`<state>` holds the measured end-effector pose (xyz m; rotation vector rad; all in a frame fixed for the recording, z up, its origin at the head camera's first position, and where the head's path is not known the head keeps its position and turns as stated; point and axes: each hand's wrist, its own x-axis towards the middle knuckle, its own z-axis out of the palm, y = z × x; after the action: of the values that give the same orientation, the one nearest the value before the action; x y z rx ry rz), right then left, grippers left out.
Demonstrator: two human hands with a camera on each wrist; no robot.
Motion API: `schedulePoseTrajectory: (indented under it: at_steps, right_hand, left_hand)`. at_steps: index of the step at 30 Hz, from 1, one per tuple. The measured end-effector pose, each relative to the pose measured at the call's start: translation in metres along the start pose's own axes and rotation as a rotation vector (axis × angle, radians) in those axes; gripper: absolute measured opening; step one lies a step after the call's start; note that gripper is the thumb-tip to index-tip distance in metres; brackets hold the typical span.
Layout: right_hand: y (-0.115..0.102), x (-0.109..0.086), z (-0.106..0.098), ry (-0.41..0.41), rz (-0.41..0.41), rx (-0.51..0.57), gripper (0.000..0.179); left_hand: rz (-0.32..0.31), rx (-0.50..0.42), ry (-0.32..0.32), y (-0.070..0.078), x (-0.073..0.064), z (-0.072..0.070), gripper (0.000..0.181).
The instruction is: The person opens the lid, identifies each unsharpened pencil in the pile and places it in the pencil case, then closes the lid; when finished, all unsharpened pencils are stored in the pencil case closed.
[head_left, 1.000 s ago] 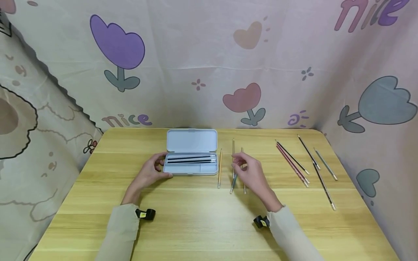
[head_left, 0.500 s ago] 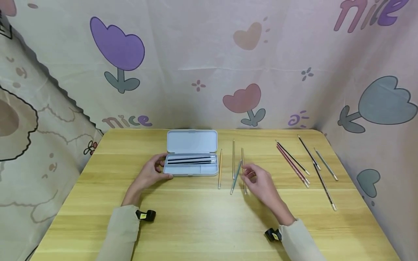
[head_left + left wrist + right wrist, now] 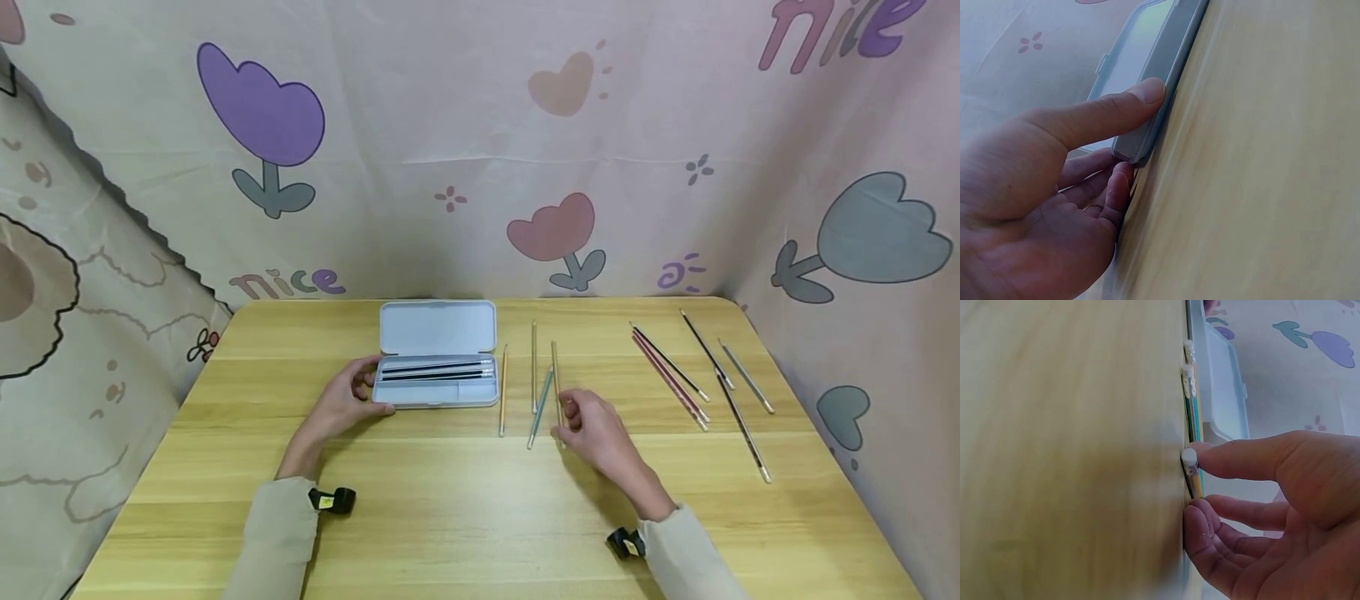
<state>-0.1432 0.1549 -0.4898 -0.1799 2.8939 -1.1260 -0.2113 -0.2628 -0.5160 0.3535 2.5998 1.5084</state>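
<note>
In the head view my left hand point(image 3: 347, 400) holds the left end of an open, pale blue pencil case point(image 3: 435, 398). The left wrist view shows the thumb point(image 3: 1116, 112) along its front wall and the other fingers curled round the corner. Dark pencils point(image 3: 435, 372) lie in the case's rear compartment. My right hand point(image 3: 600, 429) pinches a gold pencil point(image 3: 555, 367) near its white eraser point(image 3: 1189, 457), with the shaft still low along the table. Just left of it are a slanted teal pencil point(image 3: 540, 408), another gold pencil point(image 3: 534, 358) and a yellow-orange one point(image 3: 504, 392).
Farther right on the table point(image 3: 450, 517) lie reddish pencils point(image 3: 667, 377), black pencils point(image 3: 742, 425) and a grey-blue pencil point(image 3: 746, 375). The case lid point(image 3: 437, 327) is folded back toward the patterned cloth point(image 3: 420, 100) behind the table.
My right hand has moved right and toward me, away from the teal pencil, to the eraser end of the right-hand gold pencil. The left hand stays on the case.
</note>
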Motion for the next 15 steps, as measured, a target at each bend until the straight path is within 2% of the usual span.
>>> schedulePoseTrajectory:
  at_steps: [8,15]
  right_hand:
    - [0.005,0.0,-0.01,0.005,0.078,-0.037,0.041]
    - [0.014,0.002,-0.018,0.022,0.082,-0.064,0.031]
  left_hand:
    - [0.002,-0.011,0.002,0.001,0.001,0.002,0.092]
    - [0.01,0.001,0.004,-0.002,0.001,0.001,0.092]
